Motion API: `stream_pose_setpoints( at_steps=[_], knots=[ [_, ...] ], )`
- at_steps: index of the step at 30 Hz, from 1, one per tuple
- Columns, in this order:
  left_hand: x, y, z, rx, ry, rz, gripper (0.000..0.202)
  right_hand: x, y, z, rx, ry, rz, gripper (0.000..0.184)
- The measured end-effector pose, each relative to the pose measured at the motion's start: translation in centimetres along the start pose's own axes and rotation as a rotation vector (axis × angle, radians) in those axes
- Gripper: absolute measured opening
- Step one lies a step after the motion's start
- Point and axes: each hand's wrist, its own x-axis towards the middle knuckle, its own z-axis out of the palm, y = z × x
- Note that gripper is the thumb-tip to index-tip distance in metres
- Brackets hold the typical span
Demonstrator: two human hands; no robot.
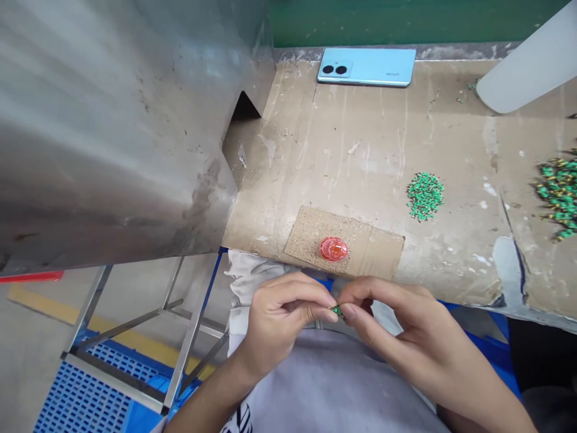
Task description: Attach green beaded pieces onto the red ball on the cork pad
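Pinched between the fingertips of both hands is a small green piece [336, 310], mostly covered by the fingers, so its exact kind does not show. My left hand [286, 313] grips it from the left with thumb and forefinger. From the right, my right hand [401, 328] closes thumb and forefinger on it too. Both hands are just off the table's front edge, over my lap. Just beyond them, a small red, glossy oval dish [333, 248] rests on a cardboard piece [381, 252] speckled with tiny bits. A round pile of tiny green pieces [425, 196] lies farther right.
A larger heap of green and yellow pieces [561, 195] sits at the right edge. At the back lie a light blue phone [367, 67] and a white cylinder [527, 66]. A big metal housing [112, 120] walls off the left, above a metal-framed stand [184, 337].
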Motion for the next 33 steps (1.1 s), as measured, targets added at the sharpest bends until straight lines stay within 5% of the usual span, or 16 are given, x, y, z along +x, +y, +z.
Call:
stream_pose_setpoints(
  at_steps=[10, 17, 21, 26, 33],
  knots=[
    [-0.3, -0.3, -0.6, 0.164, -0.094, 0.268, 0.005, -0.5, 0.4, -0.1, 0.053, -0.106, 0.047, 0.016],
    [-0.4, 0.0, -0.9, 0.233, -0.158, 0.379, 0.013, -0.8, 0.4, -0.8, 0.021, -0.129, -0.068, 0.008],
    [-0.5, -0.1, -0.5, 0.114, -0.129, 0.301, 0.003, -0.7, 0.8, -0.7, 0.021, -0.096, -0.173, 0.011],
    [-0.4, 0.9, -0.1, 0.084, -0.115, 0.137, 0.016, -1.0, 1.6, -0.2, -0.100, 0.040, -0.365, 0.025],
    [-0.4, 2.2, 0.0, 0.170, -0.117, 0.126, 0.020, -1.5, 2.3, 0.0, -0.312, 0.114, -0.497, 0.026]
  ],
)
